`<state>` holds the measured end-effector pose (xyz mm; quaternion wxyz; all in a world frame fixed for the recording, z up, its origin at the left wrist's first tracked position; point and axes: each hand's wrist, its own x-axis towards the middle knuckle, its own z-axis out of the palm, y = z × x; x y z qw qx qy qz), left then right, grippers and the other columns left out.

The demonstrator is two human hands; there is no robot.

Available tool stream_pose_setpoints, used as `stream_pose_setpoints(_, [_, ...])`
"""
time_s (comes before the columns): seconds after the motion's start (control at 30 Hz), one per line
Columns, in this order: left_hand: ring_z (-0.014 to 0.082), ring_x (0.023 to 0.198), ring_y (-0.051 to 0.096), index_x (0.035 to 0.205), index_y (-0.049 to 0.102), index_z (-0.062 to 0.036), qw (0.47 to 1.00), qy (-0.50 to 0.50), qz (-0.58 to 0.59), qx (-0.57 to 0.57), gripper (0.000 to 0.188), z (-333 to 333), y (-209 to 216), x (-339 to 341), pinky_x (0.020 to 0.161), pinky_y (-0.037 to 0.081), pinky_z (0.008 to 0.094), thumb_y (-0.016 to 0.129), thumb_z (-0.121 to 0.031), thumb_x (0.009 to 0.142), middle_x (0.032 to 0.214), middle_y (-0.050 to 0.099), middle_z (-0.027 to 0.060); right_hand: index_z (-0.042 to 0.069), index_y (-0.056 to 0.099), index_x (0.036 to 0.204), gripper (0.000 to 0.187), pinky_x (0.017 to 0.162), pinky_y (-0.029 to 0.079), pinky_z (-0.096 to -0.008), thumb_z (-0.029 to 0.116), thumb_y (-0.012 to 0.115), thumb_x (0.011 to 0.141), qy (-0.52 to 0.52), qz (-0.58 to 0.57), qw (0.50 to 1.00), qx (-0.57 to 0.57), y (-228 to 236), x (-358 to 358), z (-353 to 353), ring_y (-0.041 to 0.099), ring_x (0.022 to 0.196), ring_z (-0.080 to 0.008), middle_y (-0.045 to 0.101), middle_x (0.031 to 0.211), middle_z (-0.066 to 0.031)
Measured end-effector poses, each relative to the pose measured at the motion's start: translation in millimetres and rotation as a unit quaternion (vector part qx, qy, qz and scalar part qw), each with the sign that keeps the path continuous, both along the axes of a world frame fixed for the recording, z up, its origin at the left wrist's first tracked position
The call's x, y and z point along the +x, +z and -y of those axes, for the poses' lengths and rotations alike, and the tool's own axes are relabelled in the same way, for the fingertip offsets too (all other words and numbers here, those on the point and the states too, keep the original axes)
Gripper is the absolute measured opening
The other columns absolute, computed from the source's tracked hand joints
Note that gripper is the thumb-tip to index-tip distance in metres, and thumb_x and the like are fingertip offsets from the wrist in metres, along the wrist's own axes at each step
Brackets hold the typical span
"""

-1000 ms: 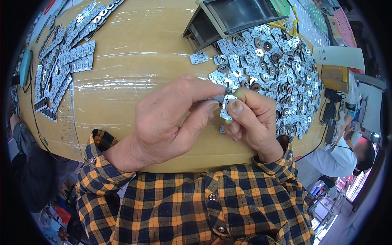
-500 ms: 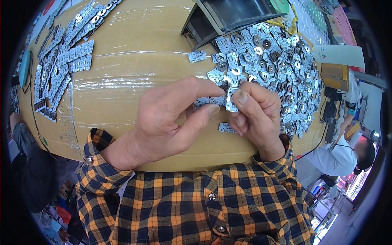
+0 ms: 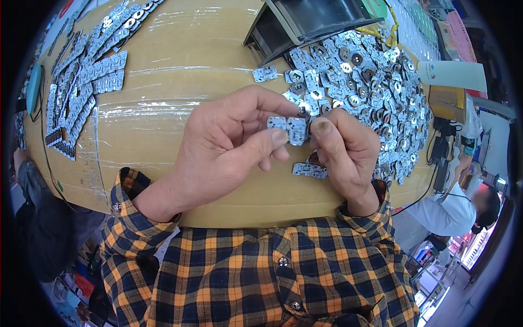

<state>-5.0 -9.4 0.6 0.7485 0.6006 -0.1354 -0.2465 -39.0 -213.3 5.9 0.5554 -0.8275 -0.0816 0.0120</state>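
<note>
My left hand (image 3: 218, 144) pinches small blue-white circuit boards (image 3: 287, 129) between thumb and fingers. Two of these boards show side by side, edge to edge, above the table. Close against their right end, my right hand (image 3: 348, 152) is closed in a pinch on a board, mostly hidden by its thumb and fingertips. Below the fingers, more of these boards (image 3: 309, 170) lie on the cardboard-coloured table. A single loose board (image 3: 265, 74) rests farther off, left of the big pile.
A large heap of boards with round dark parts (image 3: 376, 92) covers the right side. Joined rows of boards (image 3: 90, 82) are stacked at the left. A black bin (image 3: 305, 24) stands at the back, a pale cup-like container (image 3: 452, 75) at the right. Another person (image 3: 449, 210) is beyond.
My left hand has closed on boards that lay on the table and lifted them beside the right hand. The board in the right hand, plainly visible before, is now mostly covered.
</note>
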Motion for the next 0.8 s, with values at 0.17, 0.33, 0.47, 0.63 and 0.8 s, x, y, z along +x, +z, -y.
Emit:
stream_pose_setpoints(0.17, [0.0118, 0.074, 0.066, 0.110, 0.059, 0.0055, 0.998, -0.025, -0.043, -0.050, 0.021, -1.1, -3.9, 1.7, 0.058, 0.052, 0.0196, 0.061, -0.002, 0.091, 0.089, 0.066, 0.0104, 0.001, 0.056, 0.072, 0.024, 0.044, 0.035, -0.0267, 0.013, 0.063, 0.092, 0.033, -0.015, 0.999, 0.001, 6.0, -0.8, -3.6, 0.045, 0.045, -0.0110, 0.049, 0.055, -0.0044])
stream_pose_setpoints(0.33, [0.0080, 0.071, 0.065, 0.106, 0.061, 0.0055, 0.994, -0.041, -0.061, -0.082, 0.017, 0.0, -6.9, 1.7, 0.058, 0.055, 0.0195, 0.055, 0.005, 0.090, 0.082, 0.066, 0.0074, 0.001, 0.054, 0.076, 0.022, 0.044, 0.037, -0.0312, 0.014, 0.065, 0.090, 0.091, 0.055, 0.991, -0.084, 1.4, 1.8, 0.1, 0.049, 0.046, -0.0188, 0.047, 0.057, -0.0075])
stream_pose_setpoints(0.47, [0.0068, 0.070, 0.064, 0.105, 0.062, 0.0040, 0.995, -0.043, -0.055, -0.067, 0.017, -0.4, -3.7, 0.9, 0.056, 0.053, 0.0180, 0.056, 0.004, 0.090, 0.080, 0.066, 0.0056, 0.001, 0.054, 0.078, 0.021, 0.045, 0.038, -0.0308, 0.014, 0.065, 0.090, 0.117, 0.028, 0.989, -0.083, 5.4, 4.4, 2.6, 0.051, 0.049, -0.0193, 0.047, 0.060, -0.0079])
stream_pose_setpoints(0.63, [0.0101, 0.070, 0.066, 0.104, 0.062, 0.0064, 0.999, -0.034, 0.001, 0.025, 0.017, -6.8, 1.0, 1.7, 0.056, 0.052, 0.0183, 0.063, 0.000, 0.089, 0.085, 0.067, 0.0089, 0.000, 0.054, 0.079, 0.020, 0.047, 0.039, -0.0304, 0.013, 0.063, 0.090, 0.136, 0.009, 0.989, -0.060, 10.8, 5.2, -0.5, 0.052, 0.050, -0.0176, 0.048, 0.061, -0.0067])
stream_pose_setpoints(0.8, [0.0113, 0.068, 0.066, 0.105, 0.062, 0.0056, 0.992, -0.066, -0.059, -0.091, 0.017, -4.2, -0.7, 3.7, 0.056, 0.053, 0.0197, 0.063, 0.001, 0.088, 0.084, 0.067, 0.0094, -0.001, 0.053, 0.080, 0.023, 0.043, 0.038, -0.0262, 0.016, 0.055, 0.095, 0.108, -0.267, 0.914, 0.285, 13.0, -1.7, 2.1, 0.046, 0.045, -0.0108, 0.051, 0.060, -0.0042])
